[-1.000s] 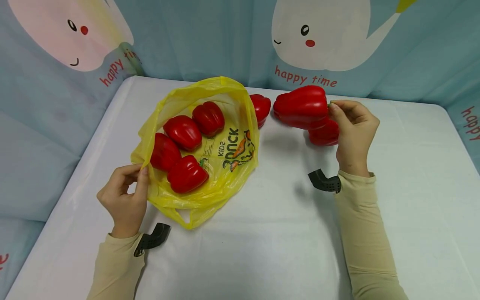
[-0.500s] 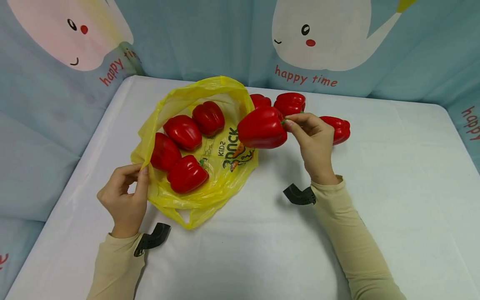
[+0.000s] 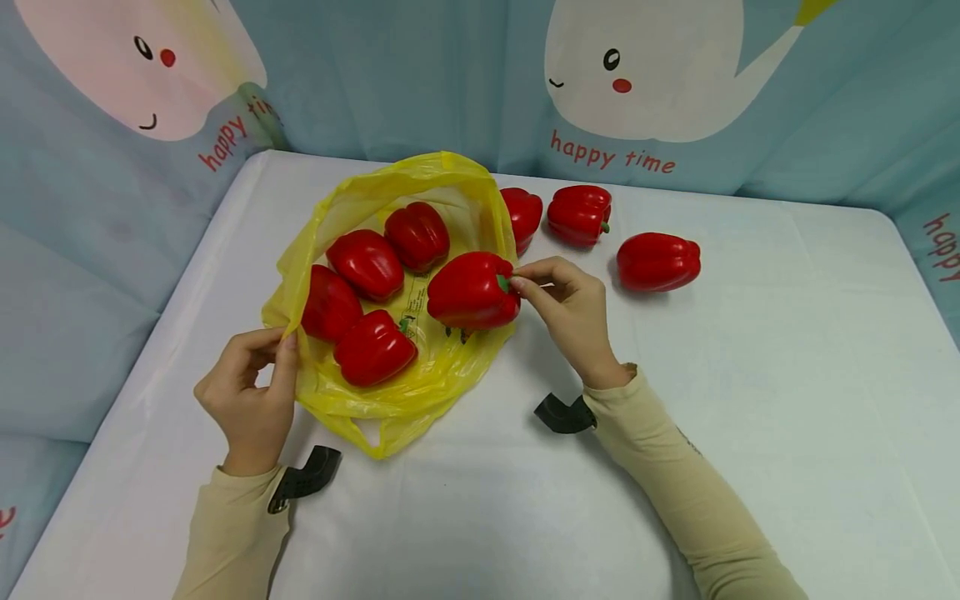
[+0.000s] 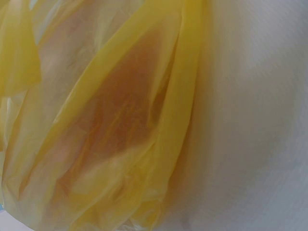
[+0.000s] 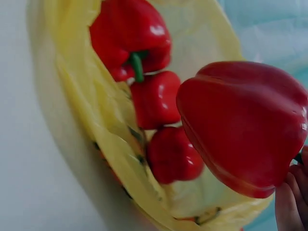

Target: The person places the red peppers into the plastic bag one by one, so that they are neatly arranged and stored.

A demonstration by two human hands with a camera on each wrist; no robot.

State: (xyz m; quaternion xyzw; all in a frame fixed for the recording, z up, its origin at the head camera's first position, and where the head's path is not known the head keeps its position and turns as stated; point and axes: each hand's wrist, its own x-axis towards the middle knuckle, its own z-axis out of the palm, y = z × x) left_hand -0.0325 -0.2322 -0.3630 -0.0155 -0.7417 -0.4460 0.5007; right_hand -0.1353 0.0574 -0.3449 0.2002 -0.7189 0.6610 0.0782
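Observation:
A yellow plastic bag [image 3: 450, 375] lies with its mouth wide, and several red bell peppers [image 3: 375, 348] are inside it. My left hand [image 3: 251, 400] pinches the bag's rim at its left side. By its green stem, my right hand [image 3: 570, 312] holds another red bell pepper [image 3: 474, 290] over the right part of the bag's mouth. The right wrist view shows this held pepper [image 5: 245, 127] large, above the bag's yellow wall [image 5: 96, 110]. Only yellow plastic [image 4: 120, 110] and white cloth appear in the left wrist view; the left hand's fingers are hidden there.
To the right of the bag, two red bell peppers [image 3: 580, 215] [image 3: 658, 262] lie on the white table [image 3: 787, 375]. One more pepper [image 3: 522, 215] is partly hidden behind the bag's right edge. A blue printed curtain [image 3: 450, 83] hangs along the table's back edge.
My right hand has carried the held pepper leftward and nearer, from above the loose peppers to over the bag. The left hand and the bag stay in place.

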